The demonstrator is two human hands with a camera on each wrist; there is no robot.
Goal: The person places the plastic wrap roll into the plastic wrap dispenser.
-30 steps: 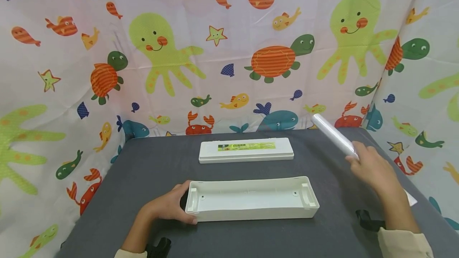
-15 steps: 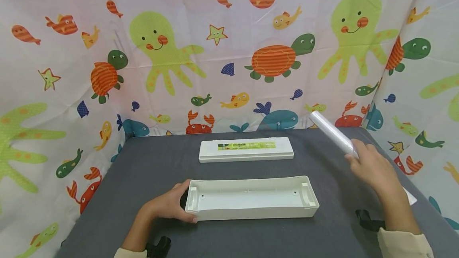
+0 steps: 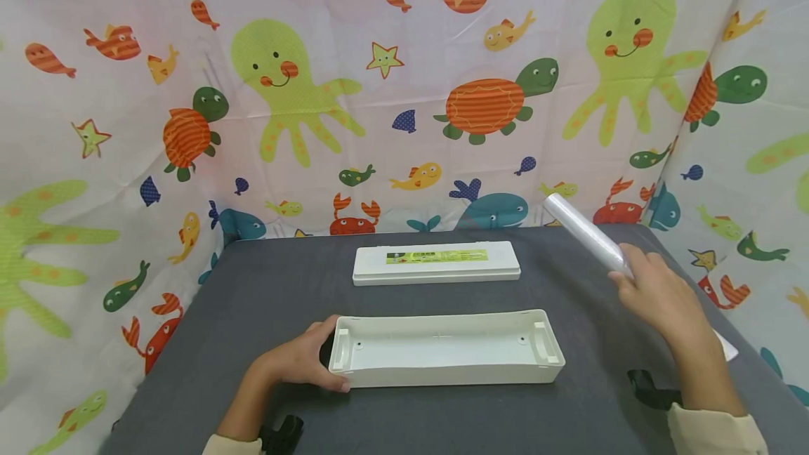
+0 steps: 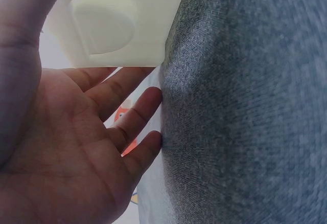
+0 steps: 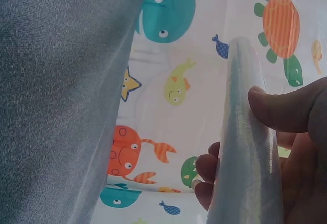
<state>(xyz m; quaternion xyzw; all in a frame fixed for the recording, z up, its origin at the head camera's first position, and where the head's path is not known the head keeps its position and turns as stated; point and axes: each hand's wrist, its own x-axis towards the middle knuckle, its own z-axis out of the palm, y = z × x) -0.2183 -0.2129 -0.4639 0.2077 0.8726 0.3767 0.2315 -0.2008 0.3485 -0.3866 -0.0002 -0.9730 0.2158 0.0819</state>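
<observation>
A long white plastic box [image 3: 442,375] stands without a cover on the grey table, its hollow inside facing up. My left hand [image 3: 303,360] grips its left end, thumb at the front corner and fingers around the back. In the left wrist view the lower fingertips [image 4: 153,139] touch the cloth below the box end [image 4: 117,29]. Off to the right, my right hand [image 3: 657,297] holds a clear roll of plastic wrap [image 3: 584,234] above the table. The roll slants up and away to the left; in the right wrist view the thumb [image 5: 281,109] lies along it.
Behind the box lies a white lid [image 3: 436,274] bearing a yellow-green label. A white flat piece [image 3: 725,347] shows partly behind the right forearm. A curtain [image 3: 392,139] printed with sea animals hangs along the table's back and sides.
The far end of the wrap roll has shifted very slightly up and left. Both hands keep their grip, and the box and lid stay in place.
</observation>
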